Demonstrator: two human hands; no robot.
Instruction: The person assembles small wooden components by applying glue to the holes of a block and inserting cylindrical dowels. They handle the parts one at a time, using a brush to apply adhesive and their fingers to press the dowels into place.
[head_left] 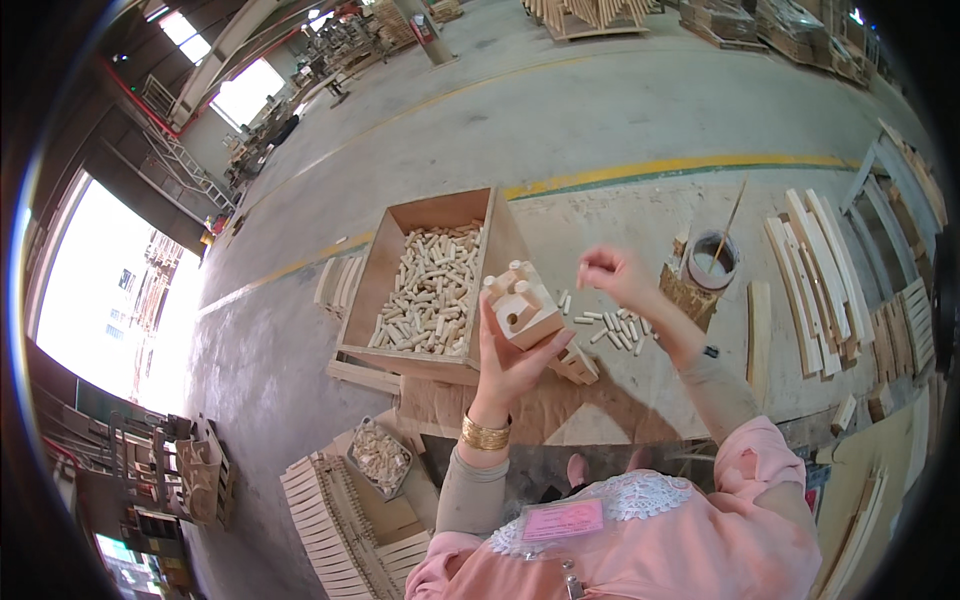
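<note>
My left hand (pixel 508 362) grips a pale wooden block (pixel 538 325) from below and the side, tilted above the worktable. Several short dowels stick up from the block's top, and a round dark hole shows in its near face. To the right of the block, my right hand (pixel 618 277) is raised with fingers drawn together in a pinch. Whatever may lie between those fingertips is too small to make out. Below that hand, loose wooden dowels (pixel 622 331) lie scattered on the table. Another notched wooden piece (pixel 577 366) rests on the table under the block.
A wooden box (pixel 512 245) full of dowels stands left of the block. Right of my right hand, a pot (pixel 711 262) with a thin stick in it sits on a wooden stump (pixel 686 300). Wooden strips (pixel 812 285) lie at far right; a tray of small pieces (pixel 380 457) is lower left.
</note>
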